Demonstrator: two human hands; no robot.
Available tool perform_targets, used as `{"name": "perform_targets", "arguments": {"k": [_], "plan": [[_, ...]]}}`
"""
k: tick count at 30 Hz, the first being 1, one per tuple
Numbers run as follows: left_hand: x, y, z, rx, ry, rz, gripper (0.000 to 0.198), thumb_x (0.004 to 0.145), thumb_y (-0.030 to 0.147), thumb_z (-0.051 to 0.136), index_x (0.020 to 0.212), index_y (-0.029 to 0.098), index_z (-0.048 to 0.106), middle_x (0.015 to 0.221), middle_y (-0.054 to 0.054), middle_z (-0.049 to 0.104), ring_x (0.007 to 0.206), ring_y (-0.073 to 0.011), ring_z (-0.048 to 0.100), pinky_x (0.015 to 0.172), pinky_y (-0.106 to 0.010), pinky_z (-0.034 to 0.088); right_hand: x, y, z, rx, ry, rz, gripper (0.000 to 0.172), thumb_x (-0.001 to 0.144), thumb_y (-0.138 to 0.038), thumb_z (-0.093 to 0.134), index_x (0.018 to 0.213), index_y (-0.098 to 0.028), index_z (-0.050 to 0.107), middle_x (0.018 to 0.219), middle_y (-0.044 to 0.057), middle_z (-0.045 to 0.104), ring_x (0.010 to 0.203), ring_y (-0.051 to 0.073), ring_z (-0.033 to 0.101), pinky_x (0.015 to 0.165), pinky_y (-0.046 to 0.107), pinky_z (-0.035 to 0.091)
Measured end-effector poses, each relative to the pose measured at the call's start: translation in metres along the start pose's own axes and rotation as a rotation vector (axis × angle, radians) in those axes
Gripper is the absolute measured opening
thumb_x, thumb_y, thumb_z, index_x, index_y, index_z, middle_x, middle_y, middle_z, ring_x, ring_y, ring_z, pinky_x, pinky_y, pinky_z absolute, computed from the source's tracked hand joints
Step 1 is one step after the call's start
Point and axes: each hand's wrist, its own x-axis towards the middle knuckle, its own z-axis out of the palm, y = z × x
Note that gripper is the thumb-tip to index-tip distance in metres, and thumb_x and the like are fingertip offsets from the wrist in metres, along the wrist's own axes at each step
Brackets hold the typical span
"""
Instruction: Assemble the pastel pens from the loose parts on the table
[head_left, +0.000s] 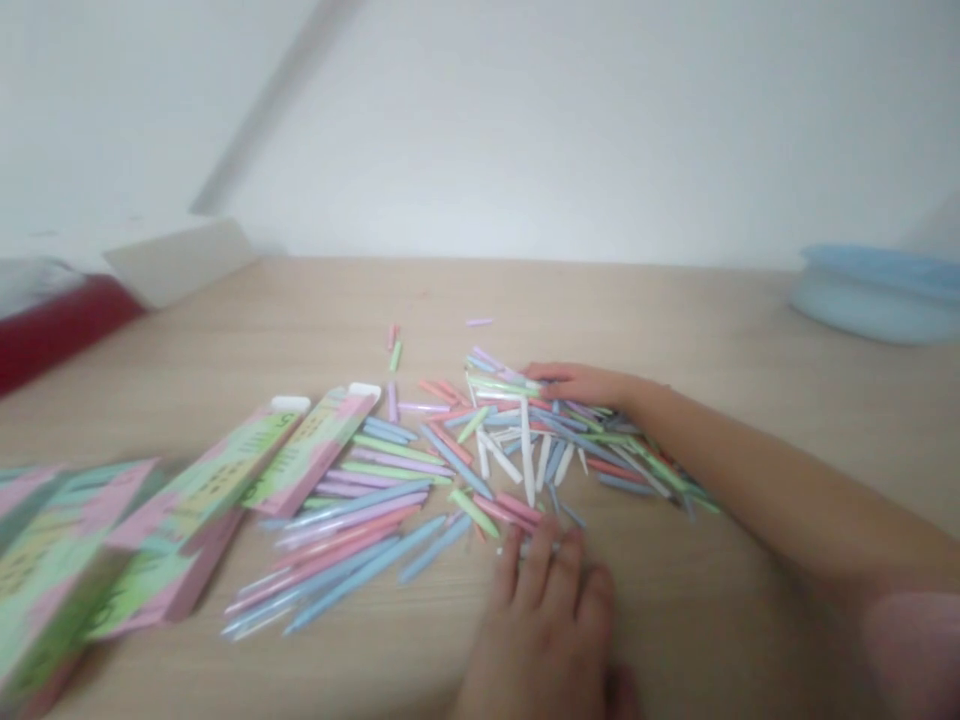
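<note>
Nearest the lens on my feed is the left hand [544, 630], back up, reaching in from the bottom edge. Its fingers [535, 575] are a bit spread, tips down by a couple of pink pens [517, 510]. It's blurry, so I can't tell if a fingertip is pressing on one of them.

Right hand [581, 385] comes in from the side and lies across the top of the messy pile, palm down, fingers pointing left. They look fairly close together, but the palm side is hidden from me, so no idea whether they're pinching anything.

Pen-wise: the pile [529, 450] sits mid-counter [675, 310], all colours at every angle, with white pieces on top. Just left of it is a looser, roughly lined-up bunch [360, 520], then the printed boxes [210, 480], some overlapping. A few short bits [396, 355] lie apart, further back. There's a blue bowl-looking thing [877, 300] far right and something red [67, 325] far left, both well away from the hands.

My read on the step: working through loose pens by hand, with plenty left jumbled. I'd say the next move calls for a light fingertip pick, since the pieces are thin and crossed over each other, so dragging one could shift its neighbours.
</note>
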Motion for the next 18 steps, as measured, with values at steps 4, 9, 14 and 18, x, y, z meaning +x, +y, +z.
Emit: {"name": "perform_targets", "arguments": {"k": [4,9,14,18], "plan": [[-0.003,0.001,-0.002,-0.012,0.032,0.022,0.069,0.098,0.057,0.050,0.157,0.021,0.047,0.170,-0.012,0.033,0.159,-0.0398,0.023,0.127,-0.069,0.021,-0.017,-0.020,0.018,-0.028,0.014,0.002,0.054,0.089,-0.040,0.070,0.140,-0.025,0.067,0.151,0.005,0.061,0.142,0.032,0.052,0.124,0.050,0.030],[-0.006,0.003,-0.004,-0.007,0.046,0.007,0.070,0.099,0.059,0.047,0.159,0.022,0.044,0.169,-0.010,0.036,0.159,-0.0385,0.024,0.127,-0.068,0.022,-0.034,-0.034,0.040,-0.055,0.117,0.083,0.060,0.087,-0.029,0.068,0.146,-0.029,0.062,0.152,0.003,0.061,0.139,0.033,0.055,0.122,0.052,0.036],[-0.007,0.006,-0.004,-0.001,0.073,-0.023,0.068,0.099,0.057,0.047,0.158,0.024,0.046,0.169,-0.008,0.037,0.159,-0.0365,0.024,0.129,-0.064,0.020,-0.051,-0.055,0.032,-0.123,0.279,0.117,0.061,0.094,-0.047,0.066,0.152,-0.031,0.055,0.163,0.003,0.048,0.152,0.033,0.040,0.128,0.053,0.025],[-0.008,0.007,-0.003,0.012,0.083,-0.027,0.064,0.097,0.050,0.053,0.155,0.024,0.049,0.167,-0.008,0.040,0.158,-0.0360,0.025,0.130,-0.061,0.018,-0.106,-0.081,0.013,-0.266,0.512,0.205,0.058,0.099,-0.064,0.052,0.149,-0.033,0.057,0.154,0.004,0.057,0.145,0.035,0.049,0.125,0.053,0.034]]}}
